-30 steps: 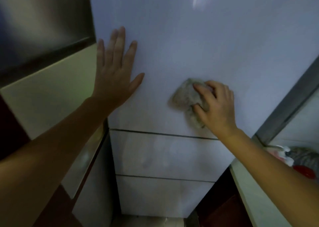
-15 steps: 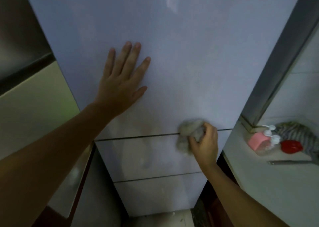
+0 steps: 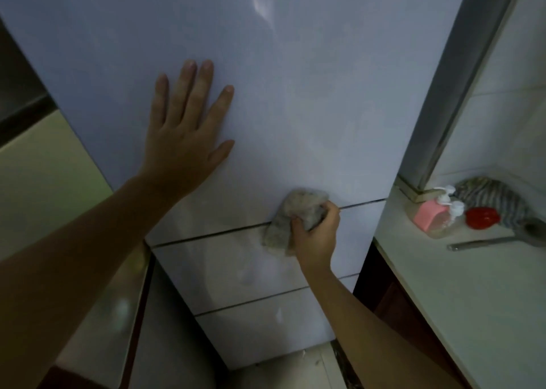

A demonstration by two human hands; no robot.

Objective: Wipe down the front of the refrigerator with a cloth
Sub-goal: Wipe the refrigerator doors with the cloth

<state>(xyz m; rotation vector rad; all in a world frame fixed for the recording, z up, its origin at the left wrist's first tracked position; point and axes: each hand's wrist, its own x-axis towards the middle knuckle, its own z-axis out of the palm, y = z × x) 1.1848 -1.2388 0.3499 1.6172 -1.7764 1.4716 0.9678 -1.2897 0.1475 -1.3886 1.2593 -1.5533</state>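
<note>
We see a pale counter (image 3: pixel 443 285) carrying a pink pump bottle (image 3: pixel 428 215), a clear pump bottle (image 3: pixel 444 227) touching it, a red object (image 3: pixel 482 217), a striped rag (image 3: pixel 487 195) and a metal ladle (image 3: pixel 487 242).

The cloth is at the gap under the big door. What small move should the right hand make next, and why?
Probably slide the cloth leftward over the middle drawer front: the right hand grips it across the seam, faint marks show lower left, and the left hand rests flat on the upper door.
</note>
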